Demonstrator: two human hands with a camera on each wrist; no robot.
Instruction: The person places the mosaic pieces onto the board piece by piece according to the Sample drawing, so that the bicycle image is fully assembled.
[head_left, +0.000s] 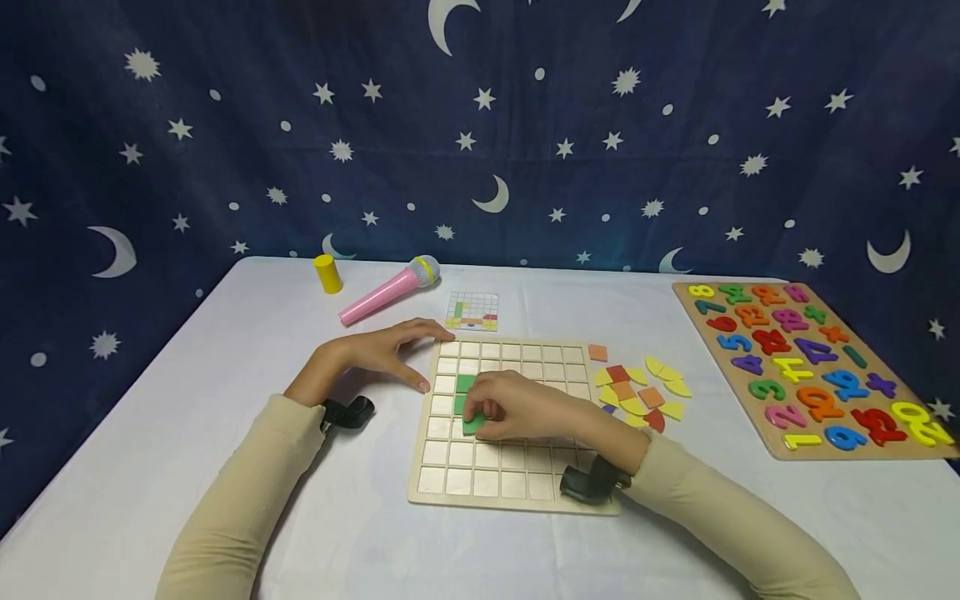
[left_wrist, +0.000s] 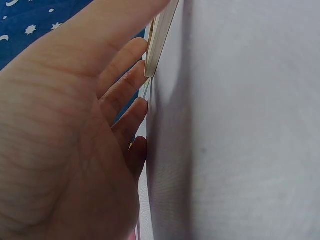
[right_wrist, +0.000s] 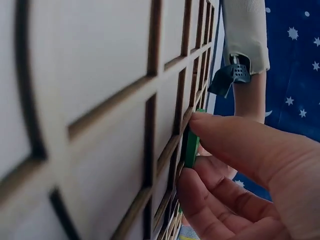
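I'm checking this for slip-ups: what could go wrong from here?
The green tile, pinched by the right hand, might catch on the ridged grid board instead of sitting flat. The right wrist could brush the loose tiles beside the board, scattering them.

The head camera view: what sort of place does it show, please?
Probably an indoor play or learning corner, judging by the wooden grid board, the number puzzle and the dark blue cloth with stars and moons behind them.
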